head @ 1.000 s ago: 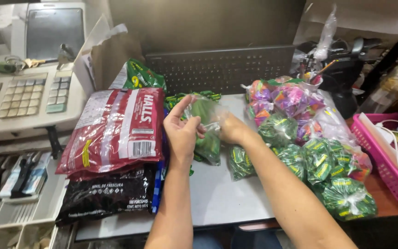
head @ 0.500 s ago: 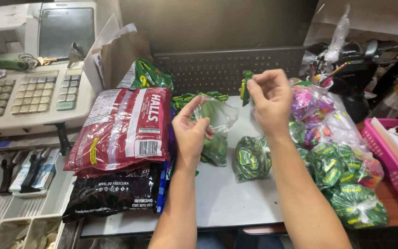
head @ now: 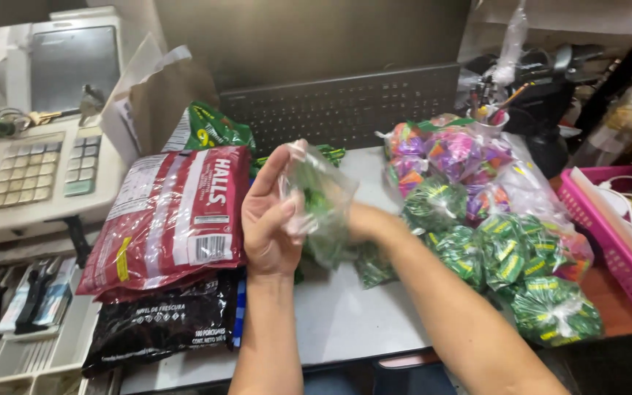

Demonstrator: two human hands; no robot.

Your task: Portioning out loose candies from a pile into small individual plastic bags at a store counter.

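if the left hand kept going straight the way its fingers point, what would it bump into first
The left hand points up and away, toward the back of the counter. Beyond the clear bag it holds, it would probably first meet the green packet, or the black keyboard beside it; depth is unclear.

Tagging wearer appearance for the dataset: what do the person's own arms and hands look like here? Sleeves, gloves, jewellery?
Both forearms are bare to the bottom edge of the frame, with no sleeves in view. The left hand has no glove, ring or watch that shows. The right hand is mostly hidden behind a clear plastic bag, so rings cannot be ruled out there; its wrist shows no band.
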